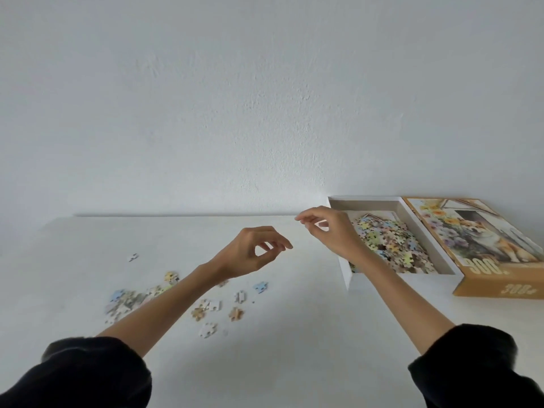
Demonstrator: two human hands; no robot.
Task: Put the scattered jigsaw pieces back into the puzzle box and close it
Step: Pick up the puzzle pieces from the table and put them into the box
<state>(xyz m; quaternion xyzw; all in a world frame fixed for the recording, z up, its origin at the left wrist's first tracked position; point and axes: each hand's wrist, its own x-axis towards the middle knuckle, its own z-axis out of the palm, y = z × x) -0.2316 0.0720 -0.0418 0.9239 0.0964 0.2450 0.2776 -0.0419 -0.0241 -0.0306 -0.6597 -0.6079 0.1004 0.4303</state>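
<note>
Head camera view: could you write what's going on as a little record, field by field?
surface: white table
box tray: open, at right, holding a heap of pieces
lid: off, picture up, right of the tray
loose pieces: scattered on the table at left
left hand: raised over the table, fingers loosely curled, no piece seen
right hand: at the tray's left edge, fingertips pinched; any piece too small to tell

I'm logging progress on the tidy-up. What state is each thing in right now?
Puzzle box: open, partly filled with pieces.
Lid: off, lying picture-up right of the box.
Scattered pieces: loose on the table, left of the box.
Left hand: above the table, fingers loosely curled, nothing seen in it.
Right hand: by the box's left wall, fingertips pinched; contents unclear.
</note>
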